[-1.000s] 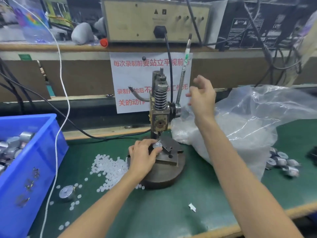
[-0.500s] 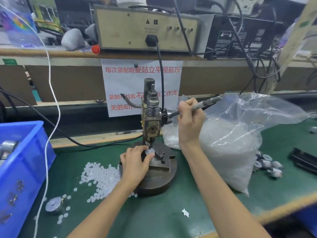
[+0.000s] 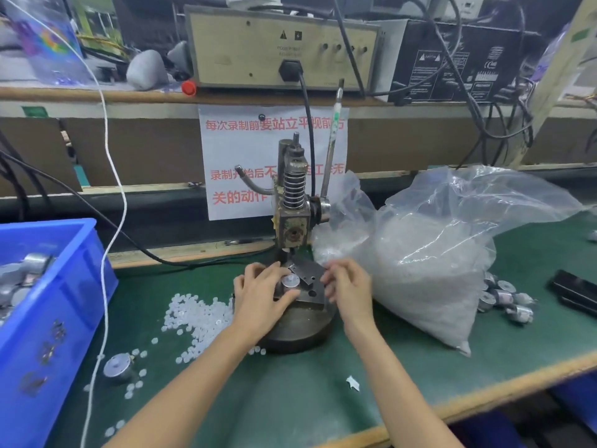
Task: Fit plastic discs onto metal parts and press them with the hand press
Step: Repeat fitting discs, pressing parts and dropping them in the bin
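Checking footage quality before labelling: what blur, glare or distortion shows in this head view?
Head view: the right hand is motion-blurred at its fingers, the left hand less so; bright glare streaks the plastic bag; wide-angle distortion bows the shelf edge; the hand press is fairly sharp.

The worktop (image 3: 290, 399) is dark green with a pale wooden edge. The bin (image 3: 48, 318) is bright blue. Discs (image 3: 197, 318) are milky white. The press (image 3: 292, 227) is dull grey-brown steel. The sign (image 3: 239, 156) is white with red lettering; the bag (image 3: 436, 253) is clear.
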{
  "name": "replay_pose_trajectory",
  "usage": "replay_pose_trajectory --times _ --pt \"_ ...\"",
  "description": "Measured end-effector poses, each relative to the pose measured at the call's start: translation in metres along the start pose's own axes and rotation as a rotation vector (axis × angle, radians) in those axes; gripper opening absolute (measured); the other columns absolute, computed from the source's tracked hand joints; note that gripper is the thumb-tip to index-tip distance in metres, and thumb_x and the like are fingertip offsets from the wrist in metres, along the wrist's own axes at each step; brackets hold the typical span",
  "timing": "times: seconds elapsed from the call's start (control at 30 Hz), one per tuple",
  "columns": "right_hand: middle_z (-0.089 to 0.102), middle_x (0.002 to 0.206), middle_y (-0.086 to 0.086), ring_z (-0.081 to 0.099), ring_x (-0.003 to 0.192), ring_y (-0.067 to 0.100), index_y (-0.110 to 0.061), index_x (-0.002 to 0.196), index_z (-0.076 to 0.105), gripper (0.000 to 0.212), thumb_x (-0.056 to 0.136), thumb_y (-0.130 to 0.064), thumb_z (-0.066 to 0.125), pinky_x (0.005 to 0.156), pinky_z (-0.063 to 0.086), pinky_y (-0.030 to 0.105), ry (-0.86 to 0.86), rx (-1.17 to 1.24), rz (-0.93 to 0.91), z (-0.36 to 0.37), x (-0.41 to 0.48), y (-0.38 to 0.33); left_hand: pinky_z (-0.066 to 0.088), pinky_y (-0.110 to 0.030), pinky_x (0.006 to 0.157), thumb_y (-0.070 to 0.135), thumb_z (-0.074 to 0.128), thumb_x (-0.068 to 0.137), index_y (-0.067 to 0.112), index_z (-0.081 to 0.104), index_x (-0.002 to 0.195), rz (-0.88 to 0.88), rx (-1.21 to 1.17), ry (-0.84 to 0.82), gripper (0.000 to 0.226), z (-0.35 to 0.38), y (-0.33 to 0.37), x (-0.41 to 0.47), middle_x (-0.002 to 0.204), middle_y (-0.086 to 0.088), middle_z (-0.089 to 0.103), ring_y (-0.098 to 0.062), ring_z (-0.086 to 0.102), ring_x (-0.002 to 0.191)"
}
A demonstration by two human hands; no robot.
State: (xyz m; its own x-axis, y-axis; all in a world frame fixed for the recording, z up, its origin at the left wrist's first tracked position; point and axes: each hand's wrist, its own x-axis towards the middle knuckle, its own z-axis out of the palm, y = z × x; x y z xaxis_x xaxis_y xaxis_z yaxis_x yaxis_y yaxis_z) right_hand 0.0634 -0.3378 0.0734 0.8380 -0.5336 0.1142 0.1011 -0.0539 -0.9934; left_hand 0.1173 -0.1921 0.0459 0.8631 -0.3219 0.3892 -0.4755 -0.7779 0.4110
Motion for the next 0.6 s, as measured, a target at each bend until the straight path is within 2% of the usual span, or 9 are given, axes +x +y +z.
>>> replay_pose_trajectory --times 0.07,0.17,0.3,0.37,0.43,0.5,0.6 --pt "0.067 0.077 0.007 0.052 0.046 0.009 -0.017 0.082 0.063 0.027 0.096 -0.007 0.042 0.042 0.038 0.019 -0.15 -0.11 0.105 -0.003 -0.014 0.019 0.015 -0.031 0.093 0.053 0.061 0.082 0.032 0.059 0.116 0.016 0.036 0.003 0.04 -0.001 0.006 -0.005 0.146 0.005 0.039 -0.02 0.025 0.127" --pt "0.068 0.085 0.004 0.055 0.051 0.009 -0.02 0.091 0.065 0.022 0.097 -0.012 0.046 0.047 0.044 0.02 -0.247 -0.1 0.107 -0.011 -0.026 0.021 0.016 -0.036 0.096 0.04 0.075 0.072 0.025 0.064 0.101 0.063 -0.002 0.046 0.034 0.003 0.02 -0.027 0.146 -0.006 0.036 -0.028 0.022 0.129" --pt "0.065 0.087 0.004 0.052 0.052 0.004 -0.014 0.107 0.066 0.018 0.095 -0.011 0.052 0.051 0.046 0.023 -0.409 -0.191 0.098 -0.034 -0.043 0.017 0.022 -0.037 0.092 0.027 0.08 0.069 0.019 0.065 0.1 0.103 -0.108 0.076 0.035 0.013 0.042 -0.064 0.137 -0.006 0.044 -0.022 0.024 0.124" --pt "0.062 0.082 -0.003 0.049 0.05 0.007 -0.012 0.109 0.065 0.018 0.097 -0.015 0.052 0.049 0.045 0.023 -0.468 -0.154 0.149 -0.053 -0.054 0.012 0.022 -0.031 0.084 0.024 0.08 0.069 0.017 0.064 0.099 0.143 -0.177 0.104 0.035 0.014 0.06 -0.074 0.123 -0.003 0.052 -0.02 0.03 0.116" --pt "0.059 0.074 -0.009 0.048 0.052 0.011 -0.01 0.107 0.063 0.019 0.098 -0.021 0.049 0.047 0.042 0.023 -0.488 -0.065 0.213 -0.082 -0.065 0.009 0.021 -0.026 0.079 0.026 0.079 0.069 0.015 0.063 0.096 0.223 -0.228 0.103 0.033 0.017 0.086 -0.082 0.11 -0.001 0.055 -0.017 0.035 0.107" --pt "0.056 0.067 -0.011 0.047 0.052 0.009 -0.009 0.104 0.061 0.021 0.099 -0.023 0.046 0.045 0.04 0.021 -0.45 0.009 0.266 -0.119 -0.077 0.008 0.024 -0.025 0.075 0.037 0.071 0.072 0.013 0.061 0.093 0.32 -0.306 0.071 0.033 0.025 0.117 -0.091 0.099 0.0 0.056 -0.015 0.038 0.098" --pt "0.052 0.064 -0.008 0.043 0.049 0.008 -0.009 0.101 0.061 0.023 0.1 -0.024 0.043 0.044 0.037 0.021 -0.355 0.04 0.341 -0.178 -0.096 0.014 0.029 -0.026 0.072 0.04 0.068 0.073 0.013 0.058 0.089 0.407 -0.421 -0.07 0.033 0.045 0.167 -0.109 0.093 0.0 0.054 -0.016 0.042 0.088"
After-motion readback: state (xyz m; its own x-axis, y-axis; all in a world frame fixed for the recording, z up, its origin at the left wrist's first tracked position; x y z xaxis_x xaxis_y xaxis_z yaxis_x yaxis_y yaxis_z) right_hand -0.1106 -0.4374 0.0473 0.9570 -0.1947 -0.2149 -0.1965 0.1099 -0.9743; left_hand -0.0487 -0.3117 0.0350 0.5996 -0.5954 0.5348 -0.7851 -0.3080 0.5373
